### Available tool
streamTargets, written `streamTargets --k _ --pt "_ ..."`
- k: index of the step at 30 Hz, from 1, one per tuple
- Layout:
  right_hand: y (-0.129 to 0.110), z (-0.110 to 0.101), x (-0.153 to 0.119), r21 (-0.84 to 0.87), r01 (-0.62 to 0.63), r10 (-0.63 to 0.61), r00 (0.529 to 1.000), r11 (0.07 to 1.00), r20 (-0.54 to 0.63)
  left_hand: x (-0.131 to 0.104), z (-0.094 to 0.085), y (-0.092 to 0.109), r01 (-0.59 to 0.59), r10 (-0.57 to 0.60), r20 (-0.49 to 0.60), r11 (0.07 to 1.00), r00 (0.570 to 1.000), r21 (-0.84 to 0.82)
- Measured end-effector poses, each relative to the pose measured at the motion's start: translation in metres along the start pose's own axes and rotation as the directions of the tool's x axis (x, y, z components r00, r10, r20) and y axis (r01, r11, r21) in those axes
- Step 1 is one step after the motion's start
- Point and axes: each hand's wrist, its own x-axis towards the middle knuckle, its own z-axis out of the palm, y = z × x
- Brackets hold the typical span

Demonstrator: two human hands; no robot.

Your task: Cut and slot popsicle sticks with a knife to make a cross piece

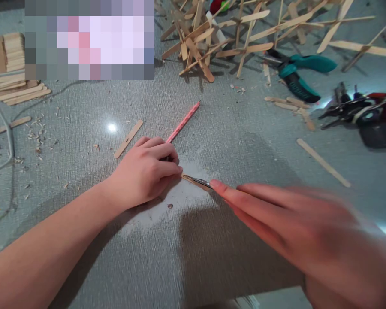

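My left hand (pixel 148 169) rests on the table, its fingers curled and pressed down on the end of a wooden craft stick (pixel 187 177). From the right, my right hand (pixel 286 219), partly smeared by motion, grips a slim metal tool with a pointed, blade-like tip (pixel 203 182). That tip lies against the stick just beside my left fingertips; the tool's handle is hidden in the hand. A pink pencil (pixel 185 120) lies just beyond my left knuckles. To their left is another craft stick (pixel 128 138) with a small dark slot in its middle.
Joined craft sticks (pixel 199 51) form a tangled heap at the back. Teal-handled pliers (pixel 300 73) and a dark multi-tool-like cluster (pixel 363 111) lie right. A bundle of sticks (pixel 11 56), a grey cable (pixel 11 128) and wood chips (pixel 41 137) are left. One stick (pixel 323 162) lies near my right hand.
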Motion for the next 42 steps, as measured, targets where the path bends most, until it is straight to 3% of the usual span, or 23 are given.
streamTargets --k 27,33,37,42 --pt "-0.004 -0.001 -0.002 -0.018 0.017 -0.017 1.0 1.0 0.006 0.001 -0.001 0.002 0.007 -0.007 0.005 1.0 1.0 0.02" --pt "-0.007 -0.002 -0.001 -0.042 0.035 -0.034 0.999 0.998 0.013 0.0 0.0 0.002 -0.027 0.028 -0.009 0.994 1.0 0.107" --pt "-0.006 0.001 -0.002 -0.026 0.019 -0.018 0.999 0.999 0.034 -0.002 0.0 0.014 -0.099 0.105 -0.003 0.948 0.995 0.302" --pt "-0.003 0.003 0.003 -0.005 -0.026 0.026 0.999 1.0 0.038 -0.006 0.003 0.046 -0.078 0.073 0.027 0.894 0.997 0.442"
